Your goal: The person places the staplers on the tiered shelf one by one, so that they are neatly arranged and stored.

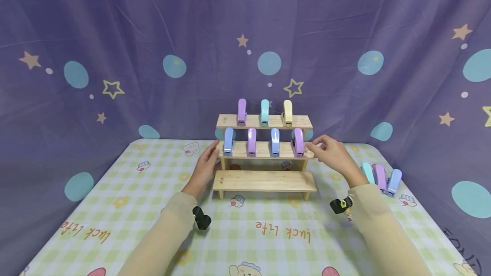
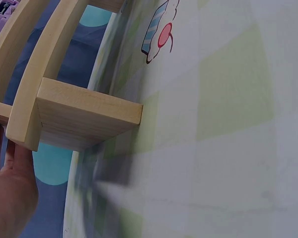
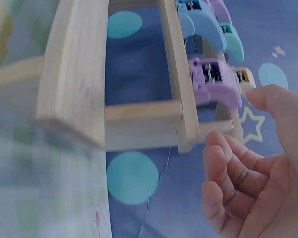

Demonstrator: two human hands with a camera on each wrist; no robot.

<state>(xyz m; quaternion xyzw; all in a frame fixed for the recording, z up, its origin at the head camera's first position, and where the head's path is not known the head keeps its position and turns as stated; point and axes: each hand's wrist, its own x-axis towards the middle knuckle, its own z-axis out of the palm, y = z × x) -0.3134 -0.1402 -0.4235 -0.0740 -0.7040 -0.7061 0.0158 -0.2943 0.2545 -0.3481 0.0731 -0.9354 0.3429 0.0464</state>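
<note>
A three-tier wooden stand (image 1: pixel 264 180) holds several small staplers. A purple stapler (image 1: pixel 241 112), a teal one (image 1: pixel 264 113) and a cream one (image 1: pixel 287 113) stand on the top tier. Blue and purple staplers alternate along the middle tier, ending at the right with a purple stapler (image 1: pixel 298 142). My left hand (image 1: pixel 205 168) is at the stand's left end, its fingers touching the wood and partly hidden behind it in the left wrist view. Beside the rightmost purple stapler, my right hand (image 1: pixel 333 155) has loosely bent fingers and holds nothing; thumb and fingers are apart in the right wrist view.
On the table's right side lie a teal stapler (image 1: pixel 368 172), a purple stapler (image 1: pixel 379 176) and a blue stapler (image 1: pixel 394 182), close together. A checked cloth (image 1: pixel 284 250) covers the table. Behind the stand hangs a purple curtain (image 1: pixel 215 24) with stars and dots.
</note>
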